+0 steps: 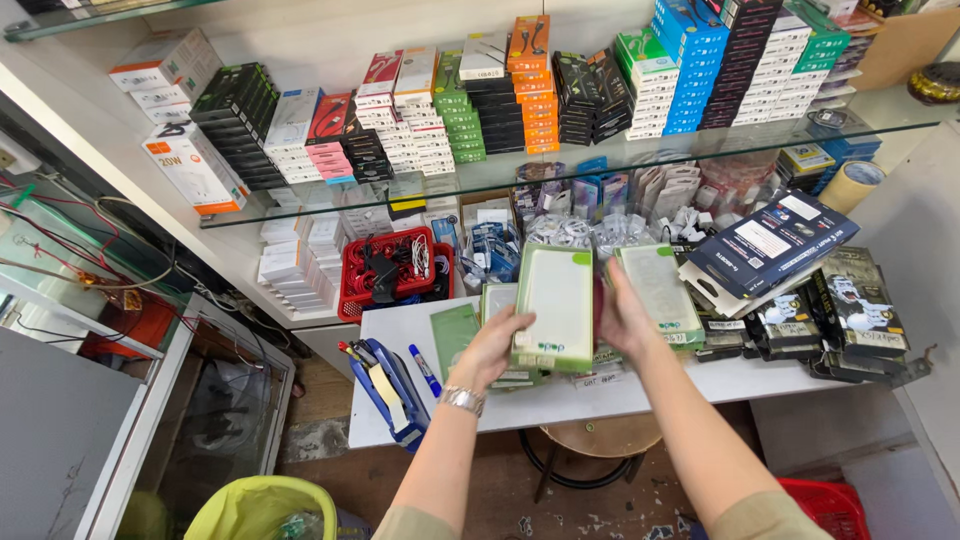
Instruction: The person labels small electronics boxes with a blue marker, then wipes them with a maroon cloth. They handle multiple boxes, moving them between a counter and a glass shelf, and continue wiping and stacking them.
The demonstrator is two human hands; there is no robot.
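Observation:
My left hand (497,344) and my right hand (622,318) hold a flat white and green packaged item (555,305) between them, above a white table (400,325). The left hand grips its lower left edge, the right hand its right side. A silver watch (462,399) is on my left wrist. More green and white packs (660,290) lie on the table right behind and beside the held one, and one green pack (455,335) lies to its left.
A glass shelf (600,165) above carries stacks of coloured boxes. A red basket (390,270) of cables sits at the back left of the table. Dark packages (770,245) and figure packs (855,305) lie at the right. A blue marker (424,370), a stool (590,445) and a yellow-green bin (260,505) are below.

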